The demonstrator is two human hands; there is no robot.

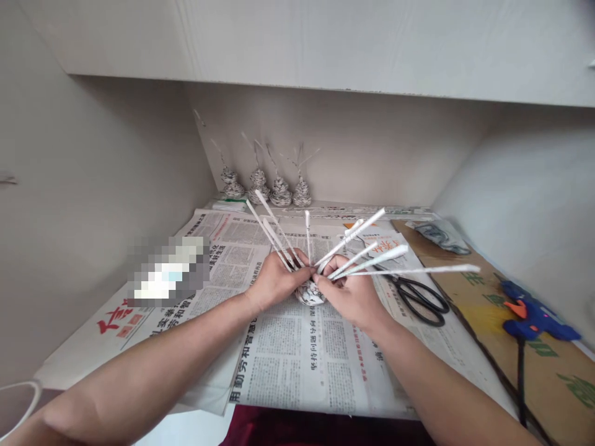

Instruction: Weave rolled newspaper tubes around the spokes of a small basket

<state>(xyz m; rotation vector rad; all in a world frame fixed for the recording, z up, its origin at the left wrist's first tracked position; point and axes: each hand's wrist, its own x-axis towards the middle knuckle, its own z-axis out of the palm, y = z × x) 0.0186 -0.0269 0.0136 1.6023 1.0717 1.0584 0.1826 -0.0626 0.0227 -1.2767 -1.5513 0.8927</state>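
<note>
Between my hands is a small round woven paper piece, with several rolled paper sticks fanning up and outward from its top. My left hand grips its left side, thumb on the rim and fingers mostly hidden behind. From the right, my right hand pinches the rim and the bases of the sticks, its thumb close to the left thumb. Newspaper sheets lie under the piece.
Several woven paper gourd shapes stand along the back wall. Black-handled scissors lie to the right. Beyond them a blue glue gun rests on cardboard, near a crumpled plastic bag. A blurred-out object is at left.
</note>
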